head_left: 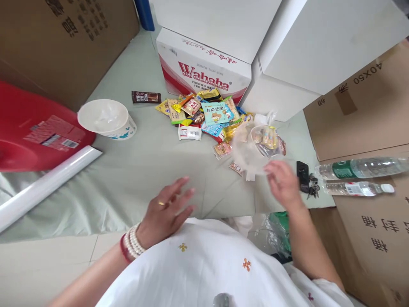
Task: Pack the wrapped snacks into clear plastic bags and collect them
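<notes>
My left hand (171, 209) hovers in front of the table's near edge, its fingers spread with nothing in them. At the right, my right hand (283, 183) has its thumb and fingers pinched at the near rim of a round translucent plastic lid (244, 149); both are a little blurred. Through the lid's round opening, small wrapped snacks (270, 137) show. Behind and left of it lies a pile of colourful packaged snacks (214, 113). A white paper tub (119, 128) with blue marks stands at the left, and a dark cocoa bar (146, 97) lies behind it.
A Wahaha carton (204, 74) and large white boxes (290, 47) stand behind the snacks. Keys (313, 187), a black case (302, 175) and plastic bottles (373, 167) are at the right. A red container (41, 128) and a plastic-film roll (51, 185) lie left.
</notes>
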Demonstrator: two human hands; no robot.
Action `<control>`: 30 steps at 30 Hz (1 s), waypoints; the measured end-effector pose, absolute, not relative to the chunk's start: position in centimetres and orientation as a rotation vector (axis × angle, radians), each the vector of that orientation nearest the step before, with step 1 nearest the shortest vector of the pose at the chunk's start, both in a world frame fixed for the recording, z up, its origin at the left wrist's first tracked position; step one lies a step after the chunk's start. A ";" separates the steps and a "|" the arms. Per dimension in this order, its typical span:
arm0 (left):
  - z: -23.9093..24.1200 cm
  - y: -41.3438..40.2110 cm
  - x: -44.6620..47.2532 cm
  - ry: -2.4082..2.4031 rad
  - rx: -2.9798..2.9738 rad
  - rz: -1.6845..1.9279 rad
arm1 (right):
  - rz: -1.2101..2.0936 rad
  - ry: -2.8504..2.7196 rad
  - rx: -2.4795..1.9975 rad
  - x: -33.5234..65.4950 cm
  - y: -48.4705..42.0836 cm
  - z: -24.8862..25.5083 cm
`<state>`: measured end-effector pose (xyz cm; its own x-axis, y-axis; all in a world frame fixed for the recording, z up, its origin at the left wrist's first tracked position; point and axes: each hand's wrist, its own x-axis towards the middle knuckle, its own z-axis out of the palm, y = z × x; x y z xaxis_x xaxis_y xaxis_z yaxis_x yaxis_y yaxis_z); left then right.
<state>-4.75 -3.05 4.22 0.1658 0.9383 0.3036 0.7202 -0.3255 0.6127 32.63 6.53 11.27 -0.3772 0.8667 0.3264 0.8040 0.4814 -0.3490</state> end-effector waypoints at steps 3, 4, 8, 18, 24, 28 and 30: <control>4.5 -1.0 -3.1 1.408 2.451 0.825 | 0.400 -2.457 -1.114 27.5 3.2 8.9; 4.4 -0.6 -3.1 1.397 2.529 0.789 | 0.468 -2.479 -1.037 26.4 2.7 8.1; 3.3 -1.2 -4.9 1.420 2.677 0.789 | 0.660 -2.390 -1.008 25.4 3.9 6.2; 2.3 -6.6 -8.6 1.620 2.379 0.908 | -0.098 -1.861 -2.564 28.8 13.4 3.2; 2.9 -6.4 -9.0 1.603 2.316 0.986 | -0.166 -1.776 -2.651 30.9 14.5 2.2; 2.7 -6.1 -9.7 1.613 2.345 1.016 | -0.174 -1.714 -2.661 33.7 14.7 1.8; 2.4 -6.1 -10.1 1.643 2.353 1.025 | -0.186 -1.692 -2.659 35.5 14.9 1.8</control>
